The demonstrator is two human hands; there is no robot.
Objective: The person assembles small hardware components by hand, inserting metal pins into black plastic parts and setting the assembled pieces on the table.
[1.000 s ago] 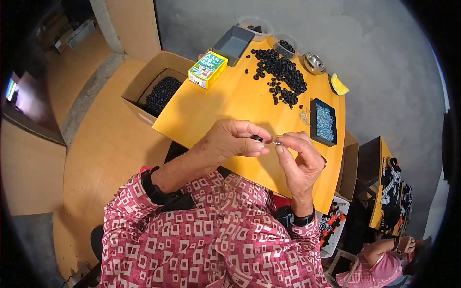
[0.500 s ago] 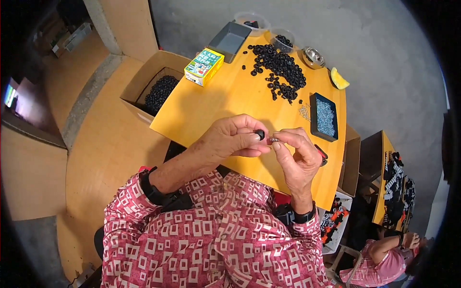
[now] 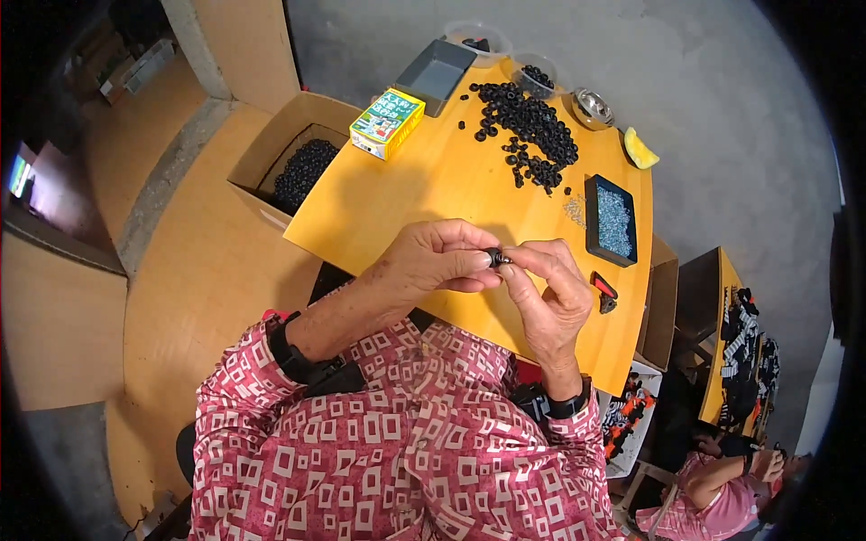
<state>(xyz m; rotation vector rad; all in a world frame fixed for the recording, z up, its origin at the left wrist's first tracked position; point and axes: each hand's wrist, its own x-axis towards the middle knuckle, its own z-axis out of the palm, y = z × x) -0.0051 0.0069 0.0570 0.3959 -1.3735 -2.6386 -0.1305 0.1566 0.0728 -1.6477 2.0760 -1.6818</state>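
Observation:
Above the near part of the yellow table (image 3: 406,207), my left hand (image 3: 433,260) pinches a small round black part (image 3: 492,256) between thumb and fingers. My right hand (image 3: 552,298) grips a tiny shiny metal piece (image 3: 507,261) with thumb and forefinger. The metal piece meets the black part; whether it sits inside it is hidden by my fingertips. A heap of small black ring-shaped parts (image 3: 532,126) lies beyond my hands. To the right stands a black tray (image 3: 590,216) full of small silvery pieces, with a few loose silvery pieces (image 3: 575,210) beside it.
Right of my right hand lies a red-and-black tool (image 3: 604,288). Along the far side are a grey tray (image 3: 435,77), clear tubs (image 3: 492,54), a metal bowl (image 3: 593,108) and a yellow wedge (image 3: 639,149). A yellow-green box (image 3: 388,124) stands left, near an open carton (image 3: 248,162). Another person (image 3: 713,487) sits at lower right.
My right hand has moved left, bringing the metal piece against the black part. The red-and-black tool now shows more fully beside it. The view has shifted slightly.

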